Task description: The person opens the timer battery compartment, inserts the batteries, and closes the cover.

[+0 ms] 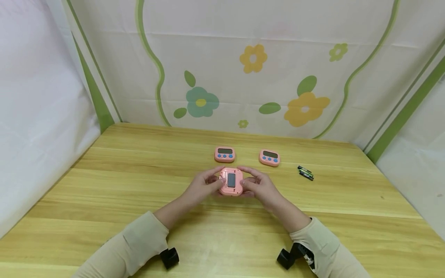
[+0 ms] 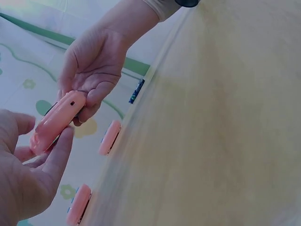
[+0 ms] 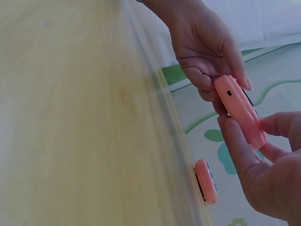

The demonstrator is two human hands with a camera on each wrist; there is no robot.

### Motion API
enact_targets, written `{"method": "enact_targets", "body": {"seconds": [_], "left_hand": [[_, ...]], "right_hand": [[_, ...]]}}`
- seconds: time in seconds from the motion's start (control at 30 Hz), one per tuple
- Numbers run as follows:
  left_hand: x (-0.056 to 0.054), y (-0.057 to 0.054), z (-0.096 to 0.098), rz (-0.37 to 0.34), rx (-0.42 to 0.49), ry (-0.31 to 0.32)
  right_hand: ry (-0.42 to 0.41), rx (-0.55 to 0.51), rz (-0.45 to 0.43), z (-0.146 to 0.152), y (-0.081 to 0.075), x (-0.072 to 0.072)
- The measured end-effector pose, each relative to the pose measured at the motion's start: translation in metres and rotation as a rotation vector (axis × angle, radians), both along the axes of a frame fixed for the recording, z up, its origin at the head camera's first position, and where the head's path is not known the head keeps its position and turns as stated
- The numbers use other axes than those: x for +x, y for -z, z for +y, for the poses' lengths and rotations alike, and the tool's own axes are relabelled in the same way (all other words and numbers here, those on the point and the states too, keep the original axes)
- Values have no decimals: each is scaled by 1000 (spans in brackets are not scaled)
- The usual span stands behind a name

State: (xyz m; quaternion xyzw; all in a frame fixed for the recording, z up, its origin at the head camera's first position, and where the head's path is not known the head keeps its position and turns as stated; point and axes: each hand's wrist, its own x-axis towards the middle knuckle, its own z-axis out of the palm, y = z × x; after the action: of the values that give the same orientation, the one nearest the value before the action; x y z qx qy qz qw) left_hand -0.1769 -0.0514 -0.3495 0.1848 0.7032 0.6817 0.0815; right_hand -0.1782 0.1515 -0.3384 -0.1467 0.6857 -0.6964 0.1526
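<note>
Between both hands, a pink digital timer (image 1: pixel 231 181) is held over the wooden table (image 1: pixel 139 216). Its upturned face shows a grey rectangular panel and no blue buttons. My left hand (image 1: pixel 203 184) grips its left side, thumb on the upper face and fingers at the edge and underneath. On the opposite side my right hand (image 1: pixel 262 188) holds it the same way. The left wrist view shows the timer's pink side edge (image 2: pixel 59 123) with a small dark slot, raised off the tabletop. Much of the underside is hidden by fingers.
Two more pink timers lie beyond the hands, one in the middle (image 1: pixel 224 154) and one to its right (image 1: pixel 269 158), displays and blue buttons up. Several small batteries (image 1: pixel 306 173) lie together farther right. A flowered white curtain (image 1: pixel 222 77) stands behind the table.
</note>
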Motion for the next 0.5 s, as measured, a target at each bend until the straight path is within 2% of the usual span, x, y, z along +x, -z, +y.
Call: {"method": "enact_targets", "body": {"seconds": [0.1,0.3,0.5], "left_hand": [[0,2,0,-87,38,68],[0,9,3,-243,108,111],[1,17,5,-338,129,154]], "right_hand": [[-8,16,-29,0,2,-1],[-33,49,-102,2,6,-4],[-52,60,-221,6,12,-6]]}}
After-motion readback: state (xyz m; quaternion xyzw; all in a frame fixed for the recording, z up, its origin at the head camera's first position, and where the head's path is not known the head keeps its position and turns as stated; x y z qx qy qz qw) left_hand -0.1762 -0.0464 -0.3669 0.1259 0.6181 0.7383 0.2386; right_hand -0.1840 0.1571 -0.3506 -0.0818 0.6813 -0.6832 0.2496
